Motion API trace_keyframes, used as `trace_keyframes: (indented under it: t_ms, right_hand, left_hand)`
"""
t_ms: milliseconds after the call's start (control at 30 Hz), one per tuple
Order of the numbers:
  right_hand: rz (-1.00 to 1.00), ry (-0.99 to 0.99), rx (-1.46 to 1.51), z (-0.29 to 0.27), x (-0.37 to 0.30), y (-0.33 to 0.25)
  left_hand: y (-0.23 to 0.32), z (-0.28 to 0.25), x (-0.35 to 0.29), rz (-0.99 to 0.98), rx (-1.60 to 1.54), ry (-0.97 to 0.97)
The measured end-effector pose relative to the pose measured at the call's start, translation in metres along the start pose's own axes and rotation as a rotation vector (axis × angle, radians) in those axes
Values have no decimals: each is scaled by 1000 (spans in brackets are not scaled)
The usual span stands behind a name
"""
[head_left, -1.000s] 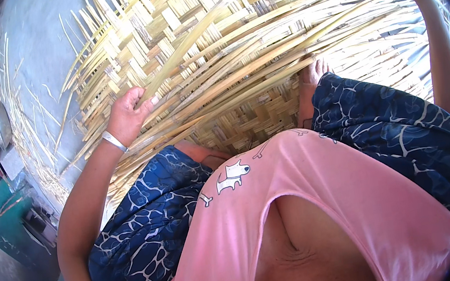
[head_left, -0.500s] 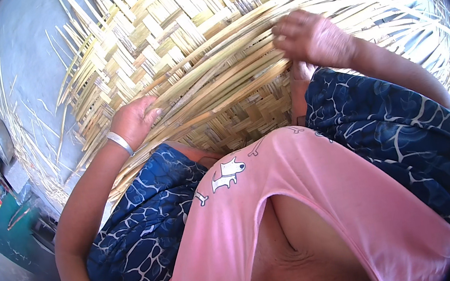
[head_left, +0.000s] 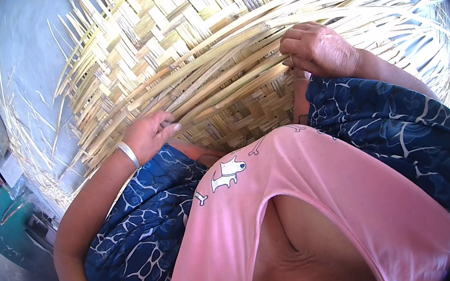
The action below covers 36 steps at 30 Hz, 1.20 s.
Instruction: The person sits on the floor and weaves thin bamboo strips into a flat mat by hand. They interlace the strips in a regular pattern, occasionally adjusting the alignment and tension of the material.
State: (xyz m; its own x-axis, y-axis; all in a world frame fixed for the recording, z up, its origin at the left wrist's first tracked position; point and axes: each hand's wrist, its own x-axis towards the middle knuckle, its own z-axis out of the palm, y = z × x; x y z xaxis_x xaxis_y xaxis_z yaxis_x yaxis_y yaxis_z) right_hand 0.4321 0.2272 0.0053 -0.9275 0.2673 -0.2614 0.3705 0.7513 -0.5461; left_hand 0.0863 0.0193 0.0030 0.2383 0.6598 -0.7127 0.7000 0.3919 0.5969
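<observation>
Since the picture 1 second back, when it was stretched up toward the far right edge of the work, the right hand (head_left: 318, 49) has come down and inward, and it now sits curled on the near part of a bundle of long loose strips (head_left: 216, 75), just above the right knee. Its fingers (head_left: 295, 44) are bent and pressed together around the strip ends; whether the thumb pinches 1 strip or several cannot be told. Far less has shifted on the other side: the left hand (head_left: 149, 134) rests at the near left rim of the woven bamboo mat (head_left: 163, 28), fingers loosely together and laid flat on the strips, a silver bangle (head_left: 129, 154) on its wrist.

Between the 2 hands runs the bundle, its long axis slanting from the left hand up and rightward to the right hand, then fanning out past it toward the far right. So the strips lie directly under both hands, and the right hand is the one that has a hold of them, while the left only presses down.

Beyond the hands the mat spreads away from the person, its finished checker weave to the upper left and unwoven ends bristling at the edges. Nearer, blue patterned trousers (head_left: 146, 232) cover both knees and a pink shirt (head_left: 302, 198) fills the foreground
</observation>
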Motion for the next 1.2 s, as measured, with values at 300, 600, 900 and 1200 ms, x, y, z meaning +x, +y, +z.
trace_keyframes:
  t_ms: [300, 600, 900, 1200]
  right_hand:
    - [189, -127, 172, 6, -6, 1]
    - [-45, 33, -48, -17, -13, -17]
    - [80, -173, -74, 6, -7, 1]
    - [50, 117, -243, 9, 3, 13]
  left_hand:
    - [-6, 13, -25, 53, 147, 6]
    - [-21, 15, -22, -191, -355, -127]
    - [-28, 8, -17, -126, 232, 370]
    - [-33, -10, 2, -110, 782, 123]
